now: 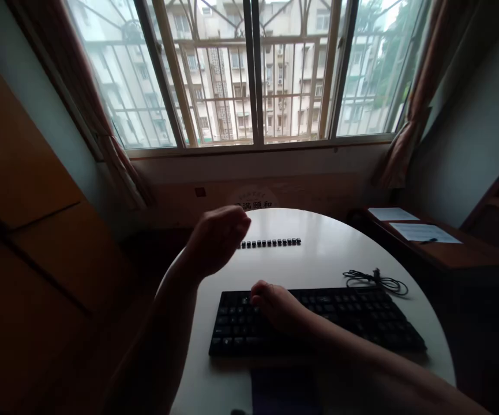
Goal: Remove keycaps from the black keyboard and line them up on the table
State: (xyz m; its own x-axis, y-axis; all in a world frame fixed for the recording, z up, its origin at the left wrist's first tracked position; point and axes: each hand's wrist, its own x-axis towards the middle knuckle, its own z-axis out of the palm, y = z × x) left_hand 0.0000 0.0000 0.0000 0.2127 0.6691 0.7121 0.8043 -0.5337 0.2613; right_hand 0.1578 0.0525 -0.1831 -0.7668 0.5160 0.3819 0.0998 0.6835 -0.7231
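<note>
A black keyboard (236,331) lies on the white round table (318,265). My right hand (279,308) rests over its left half with the fingers curled in at the top row of keys; whatever is between them is hidden. My left hand (217,239) is raised beside the left end of a row of small black keycaps (270,242), covering that end. Its fingers are bent and pressed together, and I cannot make out anything in them. The keycaps stand in a straight line behind the keyboard.
A coiled black cable (376,280) lies behind the keyboard's right end. In front of the keyboard is a dark flat item (286,392). To the right, a brown surface (443,251) holds paper sheets (424,232) and a pen (428,241). A barred window (253,75) is ahead.
</note>
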